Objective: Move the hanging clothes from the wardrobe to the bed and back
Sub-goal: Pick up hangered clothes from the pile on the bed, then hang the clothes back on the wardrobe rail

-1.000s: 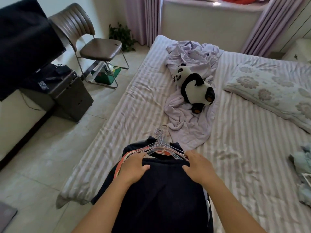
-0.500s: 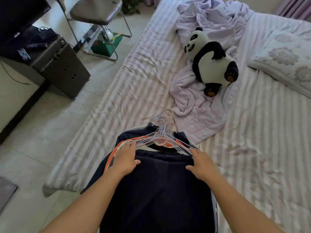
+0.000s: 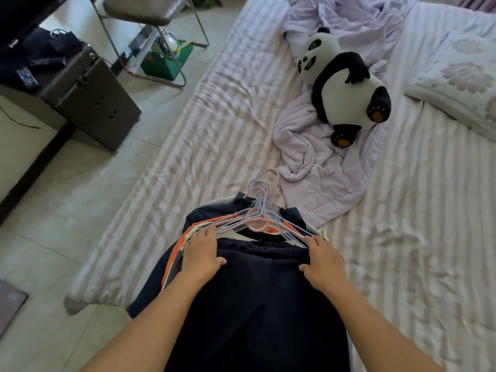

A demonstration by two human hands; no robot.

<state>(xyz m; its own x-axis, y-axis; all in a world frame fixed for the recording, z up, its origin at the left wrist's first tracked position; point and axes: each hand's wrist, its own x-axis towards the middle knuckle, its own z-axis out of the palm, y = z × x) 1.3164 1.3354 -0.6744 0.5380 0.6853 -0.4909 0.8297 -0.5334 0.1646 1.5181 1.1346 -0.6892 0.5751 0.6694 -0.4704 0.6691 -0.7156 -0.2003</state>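
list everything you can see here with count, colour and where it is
clothes: one stack, dark navy on top with orange edges showing, on the near edge of the bed
hangers: several, pale blue and pink, bunched at the top of the stack
bed: one, lilac and white striped sheet, middle and right
loose sheet: one, pale lilac, crumpled mid-bed
panda toy: one, black and white, lying on the loose sheet
pillow: one, pale floral, right edge
chair: one, brown seat, metal legs, top left
green box: one, under the chair
cabinet: one, dark, left
left hand: flat on the stack's left shoulder
right hand: on the right shoulder
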